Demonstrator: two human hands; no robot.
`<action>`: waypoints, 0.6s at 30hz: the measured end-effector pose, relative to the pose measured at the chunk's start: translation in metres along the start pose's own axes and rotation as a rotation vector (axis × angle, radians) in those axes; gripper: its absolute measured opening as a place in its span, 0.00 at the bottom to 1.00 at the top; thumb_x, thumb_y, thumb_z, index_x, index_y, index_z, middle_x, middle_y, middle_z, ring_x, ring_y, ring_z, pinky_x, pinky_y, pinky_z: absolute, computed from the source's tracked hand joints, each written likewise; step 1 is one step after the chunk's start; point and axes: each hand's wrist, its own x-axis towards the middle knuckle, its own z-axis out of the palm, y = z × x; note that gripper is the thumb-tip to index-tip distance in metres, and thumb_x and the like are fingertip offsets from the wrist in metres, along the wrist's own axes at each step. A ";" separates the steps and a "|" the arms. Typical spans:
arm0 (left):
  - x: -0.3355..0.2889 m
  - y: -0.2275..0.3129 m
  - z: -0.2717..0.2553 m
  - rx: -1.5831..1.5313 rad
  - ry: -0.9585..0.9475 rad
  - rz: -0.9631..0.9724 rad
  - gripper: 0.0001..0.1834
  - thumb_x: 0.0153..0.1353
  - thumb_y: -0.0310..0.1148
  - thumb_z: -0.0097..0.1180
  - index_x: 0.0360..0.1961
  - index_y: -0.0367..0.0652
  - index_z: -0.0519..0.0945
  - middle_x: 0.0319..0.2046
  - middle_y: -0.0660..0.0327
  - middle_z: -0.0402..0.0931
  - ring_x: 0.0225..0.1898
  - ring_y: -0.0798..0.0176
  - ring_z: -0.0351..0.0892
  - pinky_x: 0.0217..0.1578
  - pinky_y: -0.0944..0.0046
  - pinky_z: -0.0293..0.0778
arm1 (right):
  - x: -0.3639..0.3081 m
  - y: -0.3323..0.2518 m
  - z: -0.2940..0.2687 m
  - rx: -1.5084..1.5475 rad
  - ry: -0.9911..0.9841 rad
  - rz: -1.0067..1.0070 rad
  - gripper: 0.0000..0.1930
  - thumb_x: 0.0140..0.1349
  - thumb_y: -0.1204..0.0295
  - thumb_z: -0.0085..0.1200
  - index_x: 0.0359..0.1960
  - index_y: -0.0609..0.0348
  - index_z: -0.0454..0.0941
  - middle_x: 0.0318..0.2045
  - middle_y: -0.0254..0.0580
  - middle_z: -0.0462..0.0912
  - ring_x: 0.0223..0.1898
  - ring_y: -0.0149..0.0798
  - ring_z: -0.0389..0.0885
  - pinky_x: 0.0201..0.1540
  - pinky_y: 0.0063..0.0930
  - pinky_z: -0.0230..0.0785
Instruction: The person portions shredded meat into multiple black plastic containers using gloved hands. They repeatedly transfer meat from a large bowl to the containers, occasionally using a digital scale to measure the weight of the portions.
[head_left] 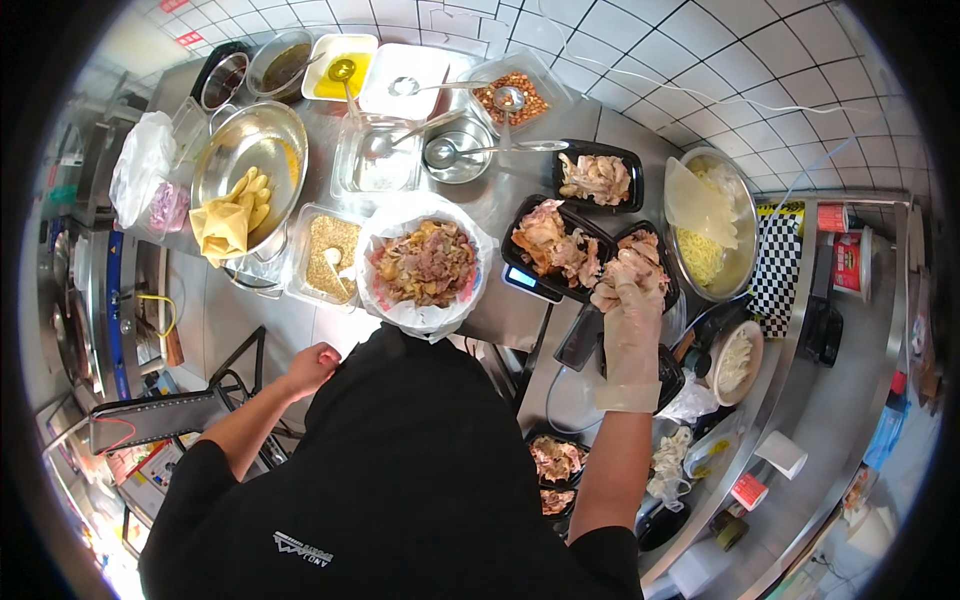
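Observation:
My right hand (632,325), in a clear plastic glove, reaches into a black tray of cooked chicken pieces (640,262). Its fingers are closed on some of the meat. Left of it, another black tray of chicken (555,243) sits on a scale (532,284) with a lit display. A third chicken tray (597,178) stands farther back. Bare and curled, my left hand (314,369) hangs beside my body, off the counter, with nothing visible in it. In front of me is a bag-lined bowl (374,222) full of chopped meat (424,262).
At left stand a metal basin (292,130) with yellow pieces and a tub of crushed topping (333,246). Behind are a peanut tub (522,97), a metal bowl with ladle (460,165) and an oil tub (340,75). A noodle bowl (745,262) stands at right.

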 end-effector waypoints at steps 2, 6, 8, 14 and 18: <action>-0.034 0.065 -0.016 0.004 -0.043 0.056 0.07 0.75 0.29 0.59 0.49 0.38 0.83 0.35 0.63 0.86 0.37 0.70 0.84 0.42 0.65 0.80 | -0.003 0.003 0.004 -0.072 0.045 0.003 0.17 0.74 0.75 0.65 0.62 0.54 0.79 0.40 0.33 0.85 0.32 0.28 0.84 0.34 0.27 0.79; -0.064 0.159 -0.018 0.002 -0.032 0.243 0.08 0.74 0.26 0.61 0.50 0.38 0.84 0.33 0.62 0.87 0.36 0.70 0.86 0.40 0.66 0.81 | 0.008 0.026 -0.005 -0.151 0.108 -0.098 0.14 0.73 0.76 0.64 0.56 0.54 0.76 0.37 0.36 0.87 0.25 0.29 0.84 0.27 0.24 0.79; -0.081 0.213 -0.005 0.033 -0.042 0.416 0.08 0.74 0.26 0.62 0.50 0.38 0.84 0.35 0.61 0.87 0.38 0.69 0.87 0.41 0.65 0.82 | 0.006 0.029 0.004 -0.139 0.132 -0.103 0.11 0.74 0.79 0.59 0.52 0.53 0.74 0.35 0.34 0.83 0.22 0.30 0.81 0.23 0.25 0.74; -0.090 0.302 0.042 0.018 -0.128 0.776 0.08 0.72 0.24 0.64 0.50 0.37 0.84 0.39 0.57 0.87 0.41 0.65 0.89 0.45 0.63 0.83 | 0.020 0.044 0.012 -0.036 0.122 -0.043 0.12 0.74 0.83 0.52 0.47 0.49 0.66 0.29 0.30 0.72 0.19 0.27 0.69 0.16 0.25 0.59; -0.089 0.327 0.070 0.011 -0.196 0.824 0.07 0.73 0.26 0.64 0.49 0.38 0.85 0.40 0.57 0.88 0.42 0.63 0.89 0.43 0.62 0.83 | 0.044 0.070 -0.002 0.100 0.065 -0.104 0.15 0.72 0.87 0.47 0.45 0.45 0.64 0.29 0.31 0.73 0.18 0.26 0.66 0.16 0.25 0.57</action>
